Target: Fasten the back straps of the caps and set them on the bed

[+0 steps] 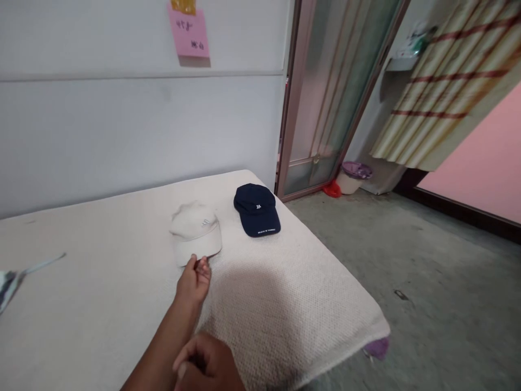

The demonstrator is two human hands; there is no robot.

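Note:
A beige baseball cap (195, 221) with a small logo lies on the white bed cover, its brim toward me. My left hand (196, 278) pinches the front edge of that brim, thumb on top and fingers curled beneath. Beside it to the right and slightly farther back rests a navy baseball cap (257, 209), brim also facing me, with small white lettering. Close to the camera, my right hand (209, 361) is curled in a loose fist next to my left forearm; nothing shows inside it.
The bed cover (325, 304) ends at a right edge above the grey floor (439, 293). A pale wall with a pink note (190, 33) stands behind. Past a glass door (325, 98) are a waste bin (352, 176) and a curtain (451, 87). Some fabric (8, 285) lies far left.

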